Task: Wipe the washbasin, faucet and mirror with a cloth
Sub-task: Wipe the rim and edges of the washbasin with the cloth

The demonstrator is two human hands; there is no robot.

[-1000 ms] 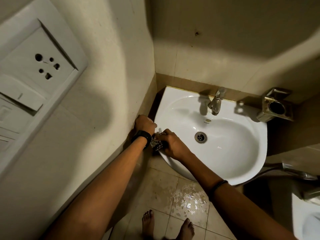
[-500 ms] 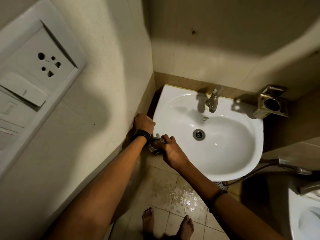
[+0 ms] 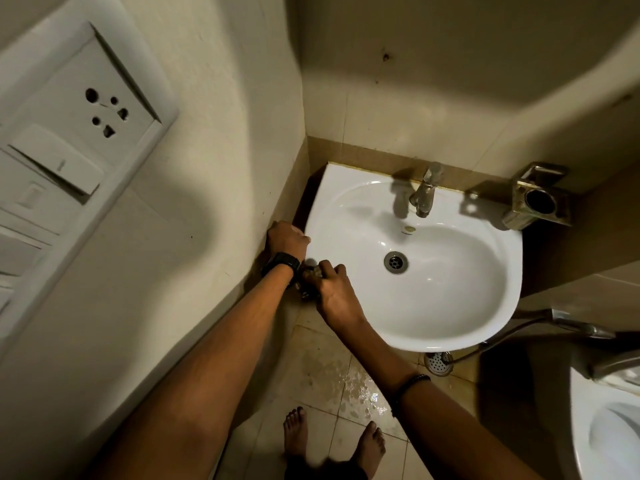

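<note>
The washbasin (image 3: 450,306) rim is being wiped: cloth (image 3: 309,279) is gripped by right hand (image 3: 337,292); left hand (image 3: 285,239) is closed on the rim. Next, the faucet (image 3: 424,192) probably is to be reached.

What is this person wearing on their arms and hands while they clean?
Both forearms are bare, with no sleeves and no gloves. The left hand has a chunky black wristwatch strapped at the wrist. The right hand is plain, but further up that forearm sits a thin dark beaded bracelet.
</note>
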